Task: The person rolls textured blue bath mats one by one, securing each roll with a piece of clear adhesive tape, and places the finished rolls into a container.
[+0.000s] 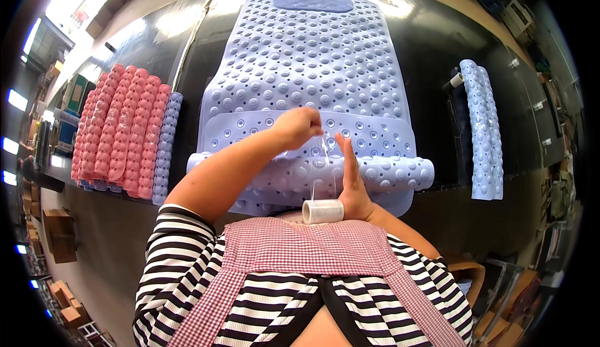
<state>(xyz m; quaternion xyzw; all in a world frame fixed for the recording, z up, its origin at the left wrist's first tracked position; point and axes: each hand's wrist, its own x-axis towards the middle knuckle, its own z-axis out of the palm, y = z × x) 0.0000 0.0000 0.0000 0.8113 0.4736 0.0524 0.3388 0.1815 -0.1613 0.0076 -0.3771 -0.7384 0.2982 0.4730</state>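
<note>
A rolled light-blue bath mat (275,173) with round suction cups lies across the table's near edge. My left hand (299,127) is closed above the roll, pinching a strip of clear stretch film (325,169). The strip runs down over the roll to a small roll of film (325,211) in front of my apron. My right hand (355,187) stands upright beside the strip, fingers stretched out, its heel next to the film roll. Whether the palm touches the film roll I cannot tell. Flat light-blue mats (312,65) spread out beyond the rolled one.
Several rolled pink mats (122,128) lie on the left of the black table (431,40), with a rolled blue mat (167,150) beside them. Two blue rolls (482,128) lie on the right. A darker blue oval pad (312,2) is at the far end.
</note>
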